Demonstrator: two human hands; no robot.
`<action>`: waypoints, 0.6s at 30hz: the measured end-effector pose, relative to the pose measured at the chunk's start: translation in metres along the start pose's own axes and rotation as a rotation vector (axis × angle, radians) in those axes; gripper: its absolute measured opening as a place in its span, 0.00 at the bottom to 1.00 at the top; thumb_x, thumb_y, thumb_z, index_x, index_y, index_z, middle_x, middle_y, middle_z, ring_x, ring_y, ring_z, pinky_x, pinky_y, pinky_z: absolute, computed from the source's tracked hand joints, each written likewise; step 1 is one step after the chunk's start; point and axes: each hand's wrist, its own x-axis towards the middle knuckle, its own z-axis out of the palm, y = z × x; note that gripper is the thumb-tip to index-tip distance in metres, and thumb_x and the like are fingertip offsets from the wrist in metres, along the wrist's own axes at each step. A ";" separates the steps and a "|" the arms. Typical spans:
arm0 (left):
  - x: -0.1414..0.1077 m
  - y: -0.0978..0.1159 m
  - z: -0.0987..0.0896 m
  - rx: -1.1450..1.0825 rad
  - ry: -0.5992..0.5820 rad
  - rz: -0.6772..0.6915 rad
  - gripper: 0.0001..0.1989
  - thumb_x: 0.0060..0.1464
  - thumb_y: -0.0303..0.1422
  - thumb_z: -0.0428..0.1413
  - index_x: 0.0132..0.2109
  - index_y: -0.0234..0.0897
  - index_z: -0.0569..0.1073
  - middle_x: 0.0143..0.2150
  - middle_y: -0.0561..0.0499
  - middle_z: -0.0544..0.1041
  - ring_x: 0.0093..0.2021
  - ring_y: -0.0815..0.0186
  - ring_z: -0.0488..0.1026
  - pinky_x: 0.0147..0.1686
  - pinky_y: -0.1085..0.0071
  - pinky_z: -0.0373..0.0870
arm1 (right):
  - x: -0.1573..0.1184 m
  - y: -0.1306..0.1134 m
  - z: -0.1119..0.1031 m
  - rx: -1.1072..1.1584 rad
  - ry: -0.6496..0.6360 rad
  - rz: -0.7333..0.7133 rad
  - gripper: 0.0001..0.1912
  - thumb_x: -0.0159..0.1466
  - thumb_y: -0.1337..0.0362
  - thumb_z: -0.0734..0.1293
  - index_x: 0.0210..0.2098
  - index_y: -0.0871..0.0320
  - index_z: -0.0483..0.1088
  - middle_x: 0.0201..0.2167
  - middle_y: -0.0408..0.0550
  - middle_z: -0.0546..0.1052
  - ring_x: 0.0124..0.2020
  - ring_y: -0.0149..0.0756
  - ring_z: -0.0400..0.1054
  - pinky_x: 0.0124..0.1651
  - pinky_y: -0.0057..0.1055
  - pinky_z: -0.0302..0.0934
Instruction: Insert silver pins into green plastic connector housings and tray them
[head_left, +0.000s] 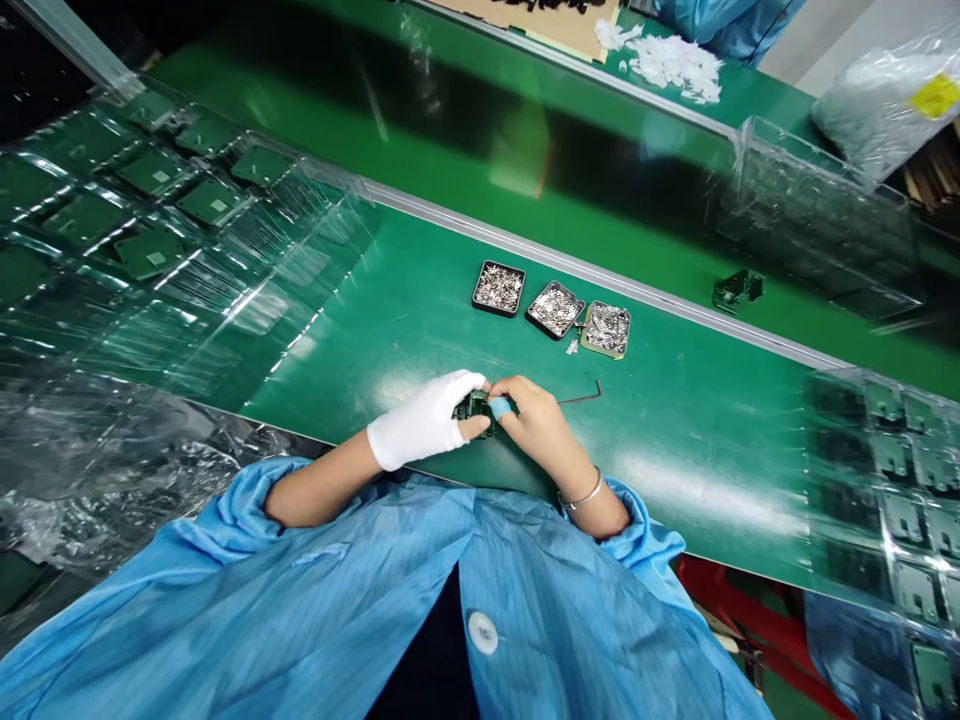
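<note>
My left hand point(427, 418), in a white glove with bare fingertips, grips a small green circuit board point(472, 407) near the table's front edge. My right hand point(531, 415) is at the board's right side, its fingers pressed together there, with a blue cover on one finger. Whether it pinches a small part is hidden. Beyond my hands stand three small trays of metal pieces: a left one point(499, 289), a middle one point(555, 309) and a right one point(606, 329). A thin bent rod point(583, 398) lies just right of my right hand.
Clear plastic trays with green boards point(150, 215) cover the left side; more trays point(900, 470) stand at the right. Across a metal rail point(600, 270) sit another board assembly point(739, 290) and a clear box point(817, 220). White pieces point(675, 65) lie at the back.
</note>
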 end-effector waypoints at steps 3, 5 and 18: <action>0.004 0.006 -0.006 0.152 -0.046 -0.093 0.07 0.55 0.28 0.49 0.40 0.35 0.70 0.38 0.48 0.75 0.39 0.61 0.73 0.40 0.67 0.69 | 0.001 -0.004 0.003 -0.051 -0.038 -0.033 0.12 0.58 0.76 0.58 0.39 0.58 0.67 0.39 0.52 0.75 0.42 0.39 0.70 0.47 0.35 0.65; 0.006 0.009 -0.006 0.299 -0.062 -0.111 0.06 0.55 0.26 0.49 0.37 0.35 0.70 0.35 0.48 0.75 0.36 0.61 0.73 0.38 0.68 0.68 | 0.001 -0.005 0.006 -0.077 -0.051 -0.047 0.12 0.59 0.75 0.58 0.39 0.58 0.67 0.40 0.54 0.75 0.42 0.40 0.69 0.48 0.36 0.65; 0.011 0.011 0.000 0.550 -0.012 -0.037 0.08 0.55 0.25 0.47 0.33 0.35 0.71 0.31 0.47 0.75 0.33 0.58 0.74 0.34 0.67 0.65 | 0.004 -0.007 0.008 -0.185 -0.091 -0.043 0.13 0.60 0.76 0.58 0.42 0.59 0.67 0.39 0.54 0.74 0.42 0.41 0.69 0.48 0.38 0.65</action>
